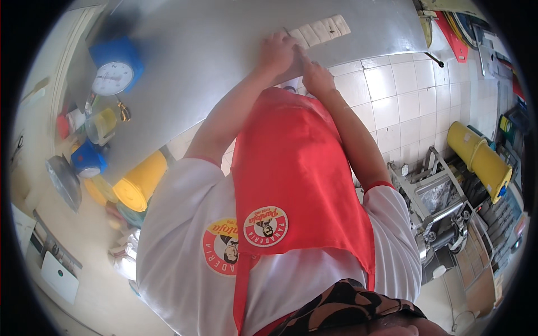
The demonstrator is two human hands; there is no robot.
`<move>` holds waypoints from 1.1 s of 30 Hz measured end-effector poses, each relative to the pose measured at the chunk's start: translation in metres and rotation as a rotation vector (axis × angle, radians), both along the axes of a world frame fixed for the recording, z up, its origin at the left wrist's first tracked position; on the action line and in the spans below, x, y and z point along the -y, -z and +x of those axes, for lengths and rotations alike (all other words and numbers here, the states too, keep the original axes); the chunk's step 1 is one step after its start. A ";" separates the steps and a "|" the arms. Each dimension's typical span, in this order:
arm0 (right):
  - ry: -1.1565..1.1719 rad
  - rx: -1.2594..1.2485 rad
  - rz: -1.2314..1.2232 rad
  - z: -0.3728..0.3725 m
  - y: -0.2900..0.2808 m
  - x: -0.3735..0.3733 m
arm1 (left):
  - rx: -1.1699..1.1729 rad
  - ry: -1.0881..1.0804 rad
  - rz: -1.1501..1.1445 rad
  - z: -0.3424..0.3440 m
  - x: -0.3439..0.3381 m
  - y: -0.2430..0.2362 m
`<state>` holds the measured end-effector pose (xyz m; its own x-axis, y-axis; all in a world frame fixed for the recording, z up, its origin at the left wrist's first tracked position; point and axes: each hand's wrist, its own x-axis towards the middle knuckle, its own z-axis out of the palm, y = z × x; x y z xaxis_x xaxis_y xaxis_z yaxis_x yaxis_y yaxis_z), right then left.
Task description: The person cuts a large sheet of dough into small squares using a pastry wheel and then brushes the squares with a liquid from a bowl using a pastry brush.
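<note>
A pale strip of dough [319, 32], divided into several flat pieces side by side, lies on the metal table [213, 36]. Small dark marks show on one piece towards its right end. My left hand [277, 55] is at the strip's left end, fingers bent together and pressed on it. Just to the right and nearer to me, my right hand [318, 80] is closed, with its forefinger stretched toward the left hand. Whatever it grips is mostly hidden; a thin dark edge shows by the left fingertips.
On the table's left stand a blue dial scale [126, 61], scissors [124, 111] and a clear jug [102, 124]. Yellow bins [140, 182] are at the lower left. To the right are white floor tiles [392, 106], a metal frame machine [437, 196] and a yellow cylinder [476, 157].
</note>
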<state>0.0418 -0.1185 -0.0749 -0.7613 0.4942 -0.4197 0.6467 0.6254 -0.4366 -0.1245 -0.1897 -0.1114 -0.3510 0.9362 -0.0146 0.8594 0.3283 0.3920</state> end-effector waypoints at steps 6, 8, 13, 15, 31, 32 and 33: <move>0.050 -0.088 -0.023 0.012 0.008 0.004 | -0.010 -0.035 -0.023 0.001 -0.003 0.001; 0.040 -0.081 -0.002 0.029 0.006 0.008 | -0.040 -0.047 -0.014 0.003 -0.005 0.002; 0.010 0.087 -0.068 0.096 -0.029 0.034 | -0.018 -0.077 0.050 -0.008 0.001 0.007; 0.026 0.075 -0.060 0.120 -0.034 0.041 | 0.021 -0.082 0.126 -0.014 0.008 0.007; 0.081 -0.087 -0.070 0.035 -0.036 0.022 | 0.144 -0.349 0.364 -0.021 0.038 0.014; 0.069 -0.080 -0.072 0.026 -0.036 0.024 | 0.133 -0.343 0.360 -0.023 0.046 0.018; 0.065 -0.077 -0.075 0.014 -0.043 0.026 | 0.120 -0.337 0.357 -0.025 0.052 0.020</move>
<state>0.0561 -0.1445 -0.0322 -0.7604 0.5125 -0.3990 0.6472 0.5471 -0.5308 -0.1492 -0.2419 -0.1314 -0.6498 0.7254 0.2270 0.6707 0.4067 0.6203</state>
